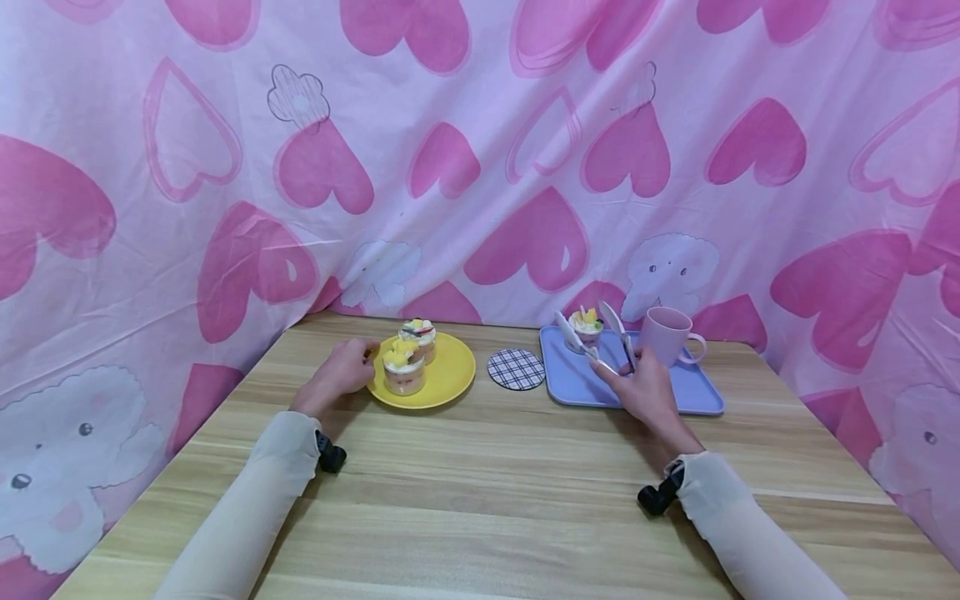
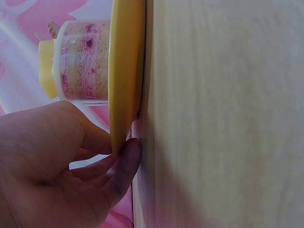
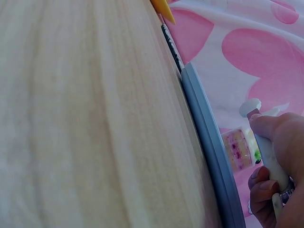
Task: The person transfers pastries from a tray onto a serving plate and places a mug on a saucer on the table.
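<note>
My left hand [image 1: 341, 372] pinches the left rim of a round yellow plate [image 1: 454, 372], the thumb above the edge and the fingers beneath it in the left wrist view. Two clear cups of layered cake, a front dessert cup [image 1: 405, 380] topped with yellow pieces and a rear dessert cup [image 1: 429, 342], stand upright on this plate. Over the blue tray [image 1: 696, 390], my right hand [image 1: 647, 392] grips a pair of pale tongs [image 1: 617, 323]. The tongs' arms are spread apart around a third dessert cup [image 1: 588, 333], which stands upright on the tray's far left part.
A pink mug [image 1: 663, 335] stands on the tray, just beyond my right hand. Between plate and tray lies a round checked coaster [image 1: 516, 370]. A pink heart-patterned cloth [image 1: 525, 242] hangs behind the wooden table [image 1: 487, 500].
</note>
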`<state>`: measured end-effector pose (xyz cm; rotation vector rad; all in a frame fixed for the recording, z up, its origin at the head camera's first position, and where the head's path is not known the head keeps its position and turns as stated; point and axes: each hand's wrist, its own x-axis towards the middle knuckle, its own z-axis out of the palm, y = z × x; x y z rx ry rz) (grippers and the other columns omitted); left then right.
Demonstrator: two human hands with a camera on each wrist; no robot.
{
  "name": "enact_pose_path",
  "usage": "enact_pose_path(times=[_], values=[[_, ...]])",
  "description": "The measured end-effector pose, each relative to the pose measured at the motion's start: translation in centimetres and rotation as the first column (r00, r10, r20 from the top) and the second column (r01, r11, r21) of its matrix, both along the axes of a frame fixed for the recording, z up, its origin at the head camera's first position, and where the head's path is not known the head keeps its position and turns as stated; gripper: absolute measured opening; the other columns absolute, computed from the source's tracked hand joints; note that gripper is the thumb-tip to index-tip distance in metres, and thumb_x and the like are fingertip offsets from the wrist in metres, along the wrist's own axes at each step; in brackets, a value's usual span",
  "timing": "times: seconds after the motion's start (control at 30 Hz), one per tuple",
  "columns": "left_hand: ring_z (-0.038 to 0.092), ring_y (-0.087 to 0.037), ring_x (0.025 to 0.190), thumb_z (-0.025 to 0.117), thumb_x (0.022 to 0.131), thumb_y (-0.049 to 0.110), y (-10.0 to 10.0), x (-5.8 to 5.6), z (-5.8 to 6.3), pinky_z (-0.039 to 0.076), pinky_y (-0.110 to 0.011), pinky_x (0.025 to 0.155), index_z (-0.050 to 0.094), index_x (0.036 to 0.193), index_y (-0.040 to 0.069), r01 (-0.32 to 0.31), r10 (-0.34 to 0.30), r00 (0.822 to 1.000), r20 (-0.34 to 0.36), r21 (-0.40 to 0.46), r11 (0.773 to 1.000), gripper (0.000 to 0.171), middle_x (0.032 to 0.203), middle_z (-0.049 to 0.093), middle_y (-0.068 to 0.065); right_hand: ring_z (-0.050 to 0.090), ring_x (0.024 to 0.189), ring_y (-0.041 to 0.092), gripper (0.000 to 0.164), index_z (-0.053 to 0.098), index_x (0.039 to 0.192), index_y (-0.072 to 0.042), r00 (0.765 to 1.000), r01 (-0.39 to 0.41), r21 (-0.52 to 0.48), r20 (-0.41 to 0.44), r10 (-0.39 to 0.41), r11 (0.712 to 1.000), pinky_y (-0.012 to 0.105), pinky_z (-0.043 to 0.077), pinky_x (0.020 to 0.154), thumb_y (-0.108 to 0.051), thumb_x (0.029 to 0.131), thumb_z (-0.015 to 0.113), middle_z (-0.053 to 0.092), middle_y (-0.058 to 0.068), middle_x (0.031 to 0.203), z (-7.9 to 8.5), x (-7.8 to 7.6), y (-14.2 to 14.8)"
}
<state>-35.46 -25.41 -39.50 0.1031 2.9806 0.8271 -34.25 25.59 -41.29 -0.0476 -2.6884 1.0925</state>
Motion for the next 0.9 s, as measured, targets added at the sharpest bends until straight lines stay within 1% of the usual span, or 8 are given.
enact_pose_path(times=[0.2, 0.37, 0.5, 0.63, 0.77, 0.9], values=[[0.06, -0.033, 0.111, 0.053, 0.099, -0.001, 0.02, -0.09, -0.01, 0.049, -0.031, 0.079, 0.045, 0.159, -0.007, -0.003, 0.003, 1.0, 0.007, -0.003, 1.0, 0.061, 0.161, 0.051, -0.03, 0.058, 0.09, 0.03, 0.088, 0.047, 0.136, 0.003, 1.0, 0.005, 0.007, 0.011, -0.005, 1.0, 0.034, 0.047, 0.07, -0.068, 0.092, 0.075, 0.057, 0.017, 0.103, -0.16, -0.09, 0.19], [0.059, -0.034, 0.114, 0.053, 0.099, -0.001, 0.0, -0.05, -0.01, 0.05, -0.033, 0.083, 0.045, 0.16, -0.007, -0.006, 0.006, 1.0, 0.007, 0.004, 1.0, 0.061, 0.161, 0.051, -0.03, 0.058, 0.085, 0.029, 0.086, 0.049, 0.132, 0.002, 1.0, 0.003, 0.001, 0.027, -0.004, 1.0, 0.034, 0.046, 0.067, -0.069, 0.09, 0.076, 0.057, 0.016, 0.098, -0.14, -0.04, 0.38], [0.059, -0.035, 0.116, 0.053, 0.1, -0.001, 0.06, 0.06, 0.05, 0.051, -0.033, 0.086, 0.044, 0.16, -0.006, -0.008, 0.008, 1.0, 0.011, 0.015, 1.0, 0.062, 0.161, 0.05, -0.03, 0.057, 0.081, 0.029, 0.083, 0.053, 0.122, 0.001, 0.999, -0.001, -0.001, 0.043, 0.001, 1.0, 0.033, 0.044, 0.064, -0.072, 0.089, 0.076, 0.051, 0.013, 0.089, -0.08, -0.05, 0.49], [0.059, -0.035, 0.116, 0.053, 0.1, -0.002, 0.08, 0.11, 0.07, 0.051, -0.032, 0.085, 0.044, 0.161, -0.006, -0.008, 0.008, 1.0, 0.013, 0.023, 1.0, 0.062, 0.161, 0.05, -0.03, 0.056, 0.075, 0.029, 0.08, 0.055, 0.112, -0.002, 0.997, 0.005, -0.004, 0.076, -0.005, 1.0, 0.033, 0.043, 0.06, -0.074, 0.087, 0.076, 0.044, 0.01, 0.081, -0.03, -0.12, 0.58], [0.059, -0.034, 0.115, 0.053, 0.1, -0.002, 0.04, 0.14, 0.04, 0.051, -0.033, 0.085, 0.044, 0.161, -0.007, -0.004, 0.004, 1.0, 0.011, 0.02, 1.0, 0.061, 0.161, 0.05, -0.03, 0.057, 0.072, 0.029, 0.082, 0.055, 0.115, -0.001, 0.993, 0.006, -0.017, 0.117, -0.004, 1.0, 0.033, 0.043, 0.057, -0.075, 0.086, 0.076, 0.043, 0.009, 0.08, 0.05, -0.1, 0.62], [0.059, -0.034, 0.115, 0.052, 0.1, -0.001, 0.02, 0.1, -0.02, 0.051, -0.034, 0.088, 0.045, 0.16, -0.007, 0.0, 0.0, 1.0, 0.005, 0.007, 1.0, 0.061, 0.161, 0.05, -0.031, 0.057, 0.071, 0.028, 0.084, 0.056, 0.118, 0.0, 0.99, 0.003, -0.019, 0.14, -0.001, 1.0, 0.033, 0.043, 0.057, -0.075, 0.086, 0.076, 0.044, 0.009, 0.079, 0.06, -0.11, 0.66]])
